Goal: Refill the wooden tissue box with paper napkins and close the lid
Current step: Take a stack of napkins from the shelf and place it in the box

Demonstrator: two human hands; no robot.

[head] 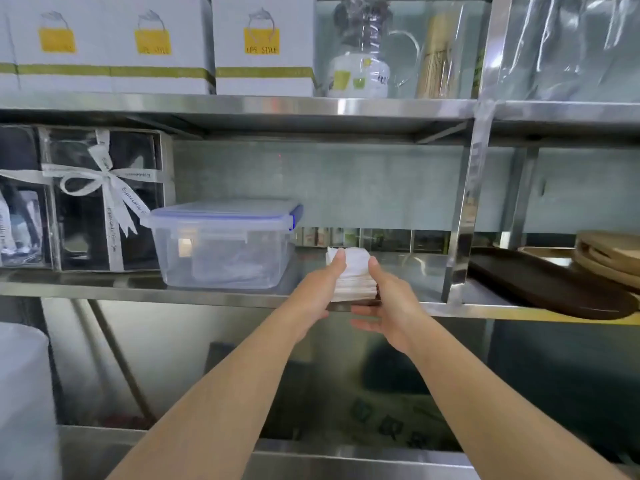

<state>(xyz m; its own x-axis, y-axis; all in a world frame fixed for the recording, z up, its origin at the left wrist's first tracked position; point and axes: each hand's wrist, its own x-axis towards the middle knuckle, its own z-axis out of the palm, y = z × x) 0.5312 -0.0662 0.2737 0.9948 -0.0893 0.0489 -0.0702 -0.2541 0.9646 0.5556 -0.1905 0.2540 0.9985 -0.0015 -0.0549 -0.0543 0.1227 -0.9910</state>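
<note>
A thick stack of white paper napkins (353,275) sits at the front edge of the middle steel shelf (207,297). My left hand (318,289) grips its left side, thumb on top. My right hand (388,303) holds the right side and reaches under the stack, where a thin dark edge shows; I cannot tell what it is. No wooden tissue box is recognisable in view.
A clear plastic container with a blue-clipped lid (225,244) stands just left of the napkins. Ribboned gift boxes (100,199) lie further left. Dark and wooden trays (554,282) lie right of a steel upright (464,216). White boxes (263,46) fill the upper shelf.
</note>
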